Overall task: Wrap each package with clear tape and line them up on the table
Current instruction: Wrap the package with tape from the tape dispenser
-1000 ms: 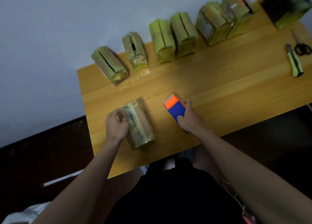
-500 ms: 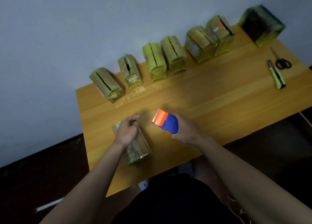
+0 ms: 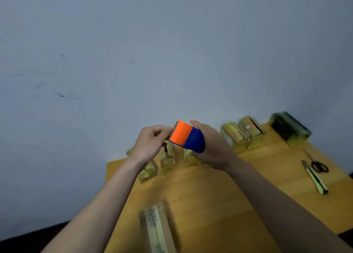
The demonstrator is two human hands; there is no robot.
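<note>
At the centre of the frame the right hand is curled round the blue body of an orange-and-blue tape dispenser, holding it raised in front of the wall, clear of the desk. The left hand has its fingers bent and pinched at the dispenser's orange end, apparently feeling for the loose end of the clear tape; the tape itself is too faint to make out. The package that looks next in turn lies flat at the lower centre of the frame, untouched by either hand.

The likely trouble starts at that pinch. If the tape end slips, it could snap back onto the roll and be hard to find again. If it comes away crooked, it may fold and stick to itself or to the fingers. With no hand on the package, a pulled strip could drag it across the desk. The wrapped packages standing in a row along the wall, partly hidden behind the hands, could be knocked over as the arms come down. A utility knife and scissors lie at the right, well apart.
</note>
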